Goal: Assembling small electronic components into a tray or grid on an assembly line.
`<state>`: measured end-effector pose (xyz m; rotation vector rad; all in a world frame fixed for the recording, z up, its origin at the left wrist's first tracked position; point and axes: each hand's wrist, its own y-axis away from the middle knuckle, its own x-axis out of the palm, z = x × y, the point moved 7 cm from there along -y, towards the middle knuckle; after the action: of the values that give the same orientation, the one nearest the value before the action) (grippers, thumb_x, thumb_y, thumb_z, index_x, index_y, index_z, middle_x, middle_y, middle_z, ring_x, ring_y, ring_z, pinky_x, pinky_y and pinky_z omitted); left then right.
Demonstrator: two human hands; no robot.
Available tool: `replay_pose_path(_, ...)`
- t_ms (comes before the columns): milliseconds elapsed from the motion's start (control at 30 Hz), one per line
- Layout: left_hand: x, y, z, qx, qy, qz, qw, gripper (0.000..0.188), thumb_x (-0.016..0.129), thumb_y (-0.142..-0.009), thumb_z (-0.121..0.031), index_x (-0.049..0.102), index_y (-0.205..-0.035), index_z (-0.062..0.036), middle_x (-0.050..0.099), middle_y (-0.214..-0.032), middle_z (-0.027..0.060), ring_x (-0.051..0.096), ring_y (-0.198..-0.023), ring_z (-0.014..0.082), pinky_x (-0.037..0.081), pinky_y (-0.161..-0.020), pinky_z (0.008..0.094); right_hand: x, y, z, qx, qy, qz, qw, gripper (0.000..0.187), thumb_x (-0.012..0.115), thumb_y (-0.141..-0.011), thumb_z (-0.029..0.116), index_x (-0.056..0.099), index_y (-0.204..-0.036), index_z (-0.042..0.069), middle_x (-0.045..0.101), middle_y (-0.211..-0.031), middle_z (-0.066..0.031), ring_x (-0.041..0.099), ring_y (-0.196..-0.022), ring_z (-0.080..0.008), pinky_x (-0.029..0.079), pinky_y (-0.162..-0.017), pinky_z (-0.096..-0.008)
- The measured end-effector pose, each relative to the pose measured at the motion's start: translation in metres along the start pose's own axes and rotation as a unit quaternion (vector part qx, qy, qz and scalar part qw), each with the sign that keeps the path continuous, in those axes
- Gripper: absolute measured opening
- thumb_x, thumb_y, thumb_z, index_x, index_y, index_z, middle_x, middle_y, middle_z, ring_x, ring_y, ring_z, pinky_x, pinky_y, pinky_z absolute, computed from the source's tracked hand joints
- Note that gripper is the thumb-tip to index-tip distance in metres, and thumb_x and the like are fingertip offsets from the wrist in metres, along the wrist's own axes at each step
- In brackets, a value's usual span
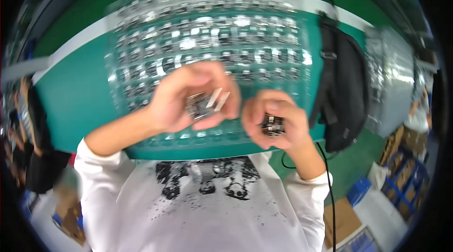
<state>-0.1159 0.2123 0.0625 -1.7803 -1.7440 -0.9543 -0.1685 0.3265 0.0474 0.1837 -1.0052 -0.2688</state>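
Note:
My left hand (188, 98) is raised over the table edge and is shut on a small dark electronic part (204, 104) with pale metal tabs sticking out to the right. My right hand (276, 120) is close beside it, fingers curled around another small dark part (272, 125). Both hands hover above a clear plastic tray (141, 39) with many rows of small cells holding similar dark and shiny parts. The picture is blurred, so the parts' details are hard to make out.
The tray lies on a green table (75, 96) with a white strip along its far side. A black bag (344, 91) hangs at the table's right end. Cardboard boxes (342, 216) and blue crates (361, 188) stand on the floor at the right. Another person (28, 124) is at the far left.

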Motion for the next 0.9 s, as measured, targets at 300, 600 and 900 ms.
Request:
replay_pose_path(300, -0.009, 0.014, -0.032, 0.043, 0.032, 0.063, 0.997, 0.018, 0.057, -0.093, -0.015, 0.052, -0.081, -0.0027, 0.064, -0.077, 0.0148, 0.051, -0.054, 0.0111, 0.033, -0.040, 0.0222, 0.009, -0.010, 0.008, -0.051, 0.226, -0.018, 0.973, 0.016, 0.059, -0.087, 0.008, 0.055, -0.077, -0.004, 0.054, -0.065, -0.0114, 0.043, -0.040, -0.0115, 0.033, -0.038, -0.0237)
replay_pose_path(600, 0.012, 0.067, -0.019, -0.012, -0.782, 0.051, 0.622, 0.015, 0.073, -0.074, -0.013, 0.064, -0.082, -0.0039, 0.056, -0.066, 0.0043, 0.055, -0.061, 0.0200, 0.044, -0.049, 0.0344, 0.045, -0.015, 0.004, -0.181, 0.785, -0.045, 0.591, 0.015, 0.073, -0.076, 0.007, 0.069, -0.091, 0.005, 0.053, -0.068, -0.0038, 0.050, -0.047, -0.0181, 0.037, -0.042, -0.0321)
replay_pose_path(900, 0.009, 0.062, -0.030, 0.025, -0.728, 0.000, 0.685, 0.003, 0.062, -0.071, -0.001, 0.060, -0.072, -0.0039, 0.056, -0.067, 0.0047, 0.055, -0.061, 0.0219, 0.044, -0.051, 0.0349, 0.051, -0.024, 0.008, -0.196, 0.728, -0.096, 0.649, 0.005, 0.065, -0.078, 0.004, 0.063, -0.082, 0.005, 0.048, -0.071, -0.0046, 0.053, -0.050, -0.0147, 0.039, -0.042, -0.0290)
